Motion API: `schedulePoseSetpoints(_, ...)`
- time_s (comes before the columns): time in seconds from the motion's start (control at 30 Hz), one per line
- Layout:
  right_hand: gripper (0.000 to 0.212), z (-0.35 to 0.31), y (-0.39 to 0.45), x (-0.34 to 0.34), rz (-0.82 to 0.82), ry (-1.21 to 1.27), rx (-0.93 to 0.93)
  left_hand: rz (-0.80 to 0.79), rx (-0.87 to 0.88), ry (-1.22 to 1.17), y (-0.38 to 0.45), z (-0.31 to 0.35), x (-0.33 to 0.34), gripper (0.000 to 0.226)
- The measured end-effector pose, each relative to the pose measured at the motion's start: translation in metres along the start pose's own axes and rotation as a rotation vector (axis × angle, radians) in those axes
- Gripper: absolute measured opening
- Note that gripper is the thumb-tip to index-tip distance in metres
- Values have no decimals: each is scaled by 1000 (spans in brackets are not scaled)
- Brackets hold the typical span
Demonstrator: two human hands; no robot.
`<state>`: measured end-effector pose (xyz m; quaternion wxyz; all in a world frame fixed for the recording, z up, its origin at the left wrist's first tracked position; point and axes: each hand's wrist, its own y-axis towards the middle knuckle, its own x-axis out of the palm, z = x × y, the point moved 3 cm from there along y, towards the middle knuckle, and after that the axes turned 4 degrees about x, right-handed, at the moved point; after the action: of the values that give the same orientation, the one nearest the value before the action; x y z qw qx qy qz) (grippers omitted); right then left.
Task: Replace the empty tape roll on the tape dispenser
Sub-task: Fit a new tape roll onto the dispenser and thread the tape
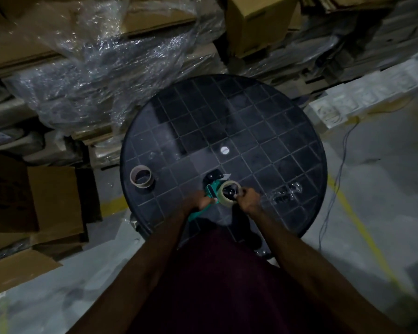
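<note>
1. Bench (pixel 263 112): round, black, its top scored with a grid of squares; a small pale disc (pixel 224 150) sits at its centre.
2. Tape dispenser (pixel 209 192): teal-green body with a black front end that points away from the person. It lies over the near part of the bench, between the two hands. A small pale tab shows just beside the black front end.
3. Tape roll (pixel 229 192): pale, translucent ring, seated on the dispenser's black hub, on the dispenser's right side. The hub shows through the ring's opening.
4. Left hand (pixel 200 201): clenched around the teal handle of the dispenser, at its near end. The handle's tail shows below the wrist.
5. Right hand (pixel 249 197): fingers pinched on the right edge of the tape roll, touching its rim. It is just beside the left hand, with the roll between them.
6. Empty cardboard core (pixel 141 179): brown ring, upright on its edge face, open end up. It stands on the left part of the bench, well apart from both hands and from the dispenser.
7. Crumpled clear film (pixel 286 191): a small piece lying on the bench, to the right of the right hand, near it but not touching.
8. Cardboard boxes (pixel 51 201): stacked on the floor left of the bench; more boxes and loose plastic wrap (pixel 101 63) fill the far side.
9. Floor (pixel 384 177): grey, marked with a yellow line.
</note>
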<state>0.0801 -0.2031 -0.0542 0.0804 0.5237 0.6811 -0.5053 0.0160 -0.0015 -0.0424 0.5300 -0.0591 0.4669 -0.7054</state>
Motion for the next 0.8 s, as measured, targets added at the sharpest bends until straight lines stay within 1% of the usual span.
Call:
schedulePoseSetpoints(0.03, 35, 1, 0, 1, -3, -7, 1, -4, -6, -17, 10, -4, 4, 66)
schedulePoseSetpoints(0.07, 35, 1, -1, 0, -5, -13, -2, -5, -4, -32, 6, 2, 3, 63)
schedulePoseSetpoints(0.17, 35, -7, -10, -9, 14, -7, -64, 66, -3, -89, -12, 22, -2, 41)
schedulePoseSetpoints(0.23, 32, -13, -15, -13, 23, -2, -117, 99, 18, -123, -16, 27, -3, 36)
schedulePoseSetpoints(0.3, 29, -21, -19, -16, 36, -10, -163, 131, 26, -170, -10, 22, -3, 40)
schedulePoseSetpoints(0.4, 39, -35, -26, -18, 71, -16, -212, 214, 47, -305, 21, 1, -2, 43)
schedulePoseSetpoints(0.47, 47, -47, -31, -16, 75, -26, -260, 279, 55, -357, 7, 12, -8, 41)
schedulePoseSetpoints(0.53, 53, -60, -37, -14, 47, -36, -304, 322, 82, -355, -16, 32, -14, 37)
schedulePoseSetpoints(0.6, 58, -70, -41, -6, -20, -28, -357, 349, 119, -324, -27, 50, -15, 45)
schedulePoseSetpoints(0.63, 58, -76, -44, -3, -61, -4, -382, 355, 135, -319, -26, 55, -14, 47)
schedulePoseSetpoints(0.7, 53, -91, -50, 0, -96, 52, -421, 365, 139, -362, -24, 63, -14, 47)
schedulePoseSetpoints(0.8, 48, -103, -50, -4, -116, 139, -341, 371, 159, -446, -9, 64, -14, 59)
